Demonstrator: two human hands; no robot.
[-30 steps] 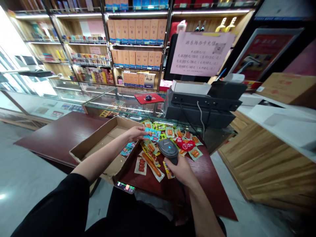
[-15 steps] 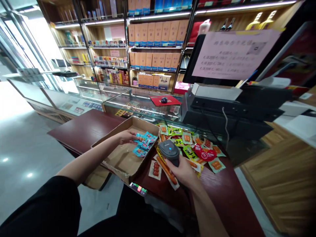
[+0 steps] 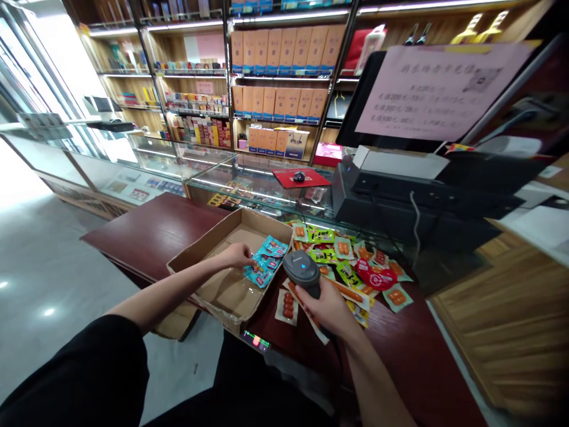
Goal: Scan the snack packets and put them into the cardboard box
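My left hand reaches into a shallow cardboard box, its fingers pinched at the near edge of a blue snack packet. Several shiny blue snack packets lie overlapping along the box's right side. In my right hand is a dark grey barcode scanner with a lit blue light, held just right of the box. Beneath and beyond the scanner, packed sausages, green snack packets and a red packet are spread over the tabletop.
The dark red table stands against a glass display counter. A monitor with a pink paper sign and a black machine stand at the right. A mouse rests on a red mat. A lit phone screen shows below the box.
My left hand has shifted slightly down and right along the blue packets, which now lie more closely lined up. The scanner stays in my right hand; the view has tilted a little.
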